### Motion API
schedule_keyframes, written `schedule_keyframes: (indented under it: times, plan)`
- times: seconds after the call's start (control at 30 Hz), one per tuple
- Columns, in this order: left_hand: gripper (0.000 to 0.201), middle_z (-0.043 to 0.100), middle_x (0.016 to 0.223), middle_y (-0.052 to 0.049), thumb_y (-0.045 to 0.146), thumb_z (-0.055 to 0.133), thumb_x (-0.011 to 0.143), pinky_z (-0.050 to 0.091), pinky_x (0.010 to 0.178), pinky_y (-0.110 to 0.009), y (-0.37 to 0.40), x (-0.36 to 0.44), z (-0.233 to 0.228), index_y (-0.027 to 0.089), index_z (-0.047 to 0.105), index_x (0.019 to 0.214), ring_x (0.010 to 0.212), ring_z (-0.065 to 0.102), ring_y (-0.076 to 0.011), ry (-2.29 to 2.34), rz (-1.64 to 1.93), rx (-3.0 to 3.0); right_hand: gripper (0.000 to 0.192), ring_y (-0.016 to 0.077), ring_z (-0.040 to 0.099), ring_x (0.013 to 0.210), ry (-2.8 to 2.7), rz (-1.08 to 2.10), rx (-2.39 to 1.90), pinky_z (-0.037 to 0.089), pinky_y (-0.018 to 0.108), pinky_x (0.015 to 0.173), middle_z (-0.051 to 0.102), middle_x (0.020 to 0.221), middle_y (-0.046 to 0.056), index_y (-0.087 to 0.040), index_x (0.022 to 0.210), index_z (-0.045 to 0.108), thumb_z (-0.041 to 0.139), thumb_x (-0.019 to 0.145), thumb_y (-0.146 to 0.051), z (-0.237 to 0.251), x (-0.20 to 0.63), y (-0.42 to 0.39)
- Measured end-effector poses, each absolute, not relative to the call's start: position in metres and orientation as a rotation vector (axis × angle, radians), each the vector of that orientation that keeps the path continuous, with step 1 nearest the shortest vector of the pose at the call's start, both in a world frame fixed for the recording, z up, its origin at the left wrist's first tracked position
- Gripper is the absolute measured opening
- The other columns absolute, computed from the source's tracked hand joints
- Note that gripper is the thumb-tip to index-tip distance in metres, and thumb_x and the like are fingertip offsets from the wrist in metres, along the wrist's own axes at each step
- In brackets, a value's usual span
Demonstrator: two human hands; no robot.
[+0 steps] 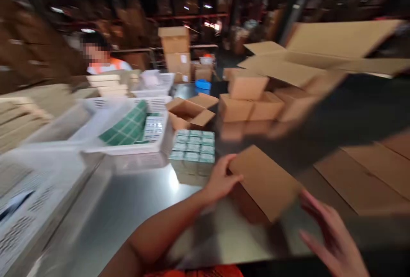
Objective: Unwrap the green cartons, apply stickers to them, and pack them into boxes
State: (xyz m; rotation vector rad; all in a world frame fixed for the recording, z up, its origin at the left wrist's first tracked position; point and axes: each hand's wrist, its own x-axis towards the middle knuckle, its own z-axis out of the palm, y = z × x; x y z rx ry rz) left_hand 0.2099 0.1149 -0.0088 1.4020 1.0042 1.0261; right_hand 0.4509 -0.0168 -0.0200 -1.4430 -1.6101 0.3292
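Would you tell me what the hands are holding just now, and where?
The left hand grips the small cardboard box at its near left corner; the right hand is open beside it, holding nothing.

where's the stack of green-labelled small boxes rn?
Head view, centre: the stack of green-labelled boxes sits on the metal table, just right of the white basket and just beyond the left hand, which is on a cardboard box.

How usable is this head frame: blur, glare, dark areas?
Head view: heavy motion blur smears the right hand and the flat cardboard at right; the small carton under the left hand is soft; glare patch on the metal table; background dim.
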Motion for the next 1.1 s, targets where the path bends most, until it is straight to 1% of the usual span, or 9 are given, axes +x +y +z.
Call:
schedule_keyframes:
  times: [0.17,0.37,0.47,0.57,0.8,0.87,0.93,1.03,1.1]
  plan:
    - [0.061,0.06,0.134,-0.011,0.027,0.074,0.072,0.04,0.107,-0.044,0.116,0.199,-0.012,0.019,0.056,0.13,0.125,0.054,-0.0296,0.944,1.04,1.345,0.066,0.0335,0.045,0.137,-1.336,0.375,-1.625,0.046,0.056,0.108,0.042,0.149,0.007,-0.041,0.147,0.042,0.063,0.087,-0.06,-0.002,0.443,-0.003]
    - [0.069,0.057,0.139,-0.014,0.043,0.076,0.075,0.041,0.109,-0.045,0.101,0.184,-0.012,0.02,0.05,0.135,0.128,0.054,-0.0305,0.886,0.993,1.341,0.058,0.0322,0.06,0.115,-1.599,0.291,-1.798,0.053,0.052,0.1,0.058,0.122,0.012,-0.03,0.129,0.063,0.062,0.083,-0.065,0.025,0.418,0.013]
    - [0.073,0.05,0.147,-0.015,0.046,0.076,0.077,0.038,0.113,-0.045,0.097,0.185,-0.018,0.02,0.046,0.139,0.135,0.047,-0.031,0.879,1.013,1.326,0.078,0.039,0.056,0.12,-1.751,0.191,-1.976,0.046,0.06,0.103,0.056,0.128,0.018,-0.023,0.137,0.057,0.065,0.076,-0.071,0.032,0.405,0.012]
    - [0.072,0.045,0.152,-0.012,0.045,0.072,0.082,0.035,0.116,-0.044,0.092,0.188,-0.026,0.023,0.04,0.143,0.14,0.042,-0.0288,0.821,1.066,1.296,0.092,0.0463,0.039,0.138,-1.914,0.191,-2.084,0.035,0.066,0.109,0.043,0.148,0.022,-0.02,0.145,0.049,0.066,0.073,-0.074,0.039,0.396,0.018]
    - [0.071,0.045,0.15,-0.012,0.03,0.071,0.076,0.036,0.115,-0.043,0.088,0.192,-0.043,0.027,0.038,0.139,0.138,0.045,-0.0285,0.638,1.19,1.149,0.119,0.0473,0.014,0.149,-2.241,0.391,-2.214,0.022,0.061,0.118,0.015,0.163,0.026,-0.006,0.157,0.023,0.066,0.069,-0.074,0.066,0.37,0.051]
    - [0.072,0.043,0.15,-0.012,0.023,0.069,0.073,0.035,0.116,-0.042,0.089,0.193,-0.045,0.027,0.037,0.138,0.138,0.044,-0.0278,0.617,1.214,1.136,0.12,0.0502,0.018,0.147,-2.294,0.373,-2.265,0.029,0.062,0.115,0.018,0.161,0.03,-0.004,0.157,0.021,0.07,0.067,-0.068,0.075,0.362,0.057]
    - [0.074,0.042,0.15,-0.011,0.019,0.066,0.071,0.034,0.117,-0.042,0.09,0.193,-0.045,0.027,0.035,0.137,0.139,0.043,-0.0269,0.599,1.219,1.133,0.113,0.052,0.035,0.139,-2.378,0.295,-2.223,0.042,0.06,0.104,0.032,0.154,0.032,-0.004,0.156,0.025,0.07,0.067,-0.059,0.084,0.355,0.062]
    - [0.076,0.042,0.15,-0.011,0.016,0.063,0.068,0.034,0.118,-0.041,0.089,0.192,-0.044,0.027,0.033,0.137,0.14,0.042,-0.0264,0.597,1.189,1.149,0.089,0.0412,0.065,0.105,-2.576,0.246,-2.007,0.054,0.047,0.077,0.062,0.125,0.023,-0.014,0.148,0.043,0.067,0.071,-0.049,0.097,0.348,0.069]
    - [0.076,0.041,0.15,-0.012,0.016,0.062,0.068,0.033,0.118,-0.041,0.089,0.191,-0.043,0.027,0.032,0.137,0.141,0.041,-0.0266,0.608,1.166,1.172,0.072,0.0332,0.068,0.084,-2.671,0.257,-1.922,0.05,0.039,0.065,0.07,0.105,0.015,-0.02,0.139,0.055,0.065,0.072,-0.046,0.104,0.345,0.072]
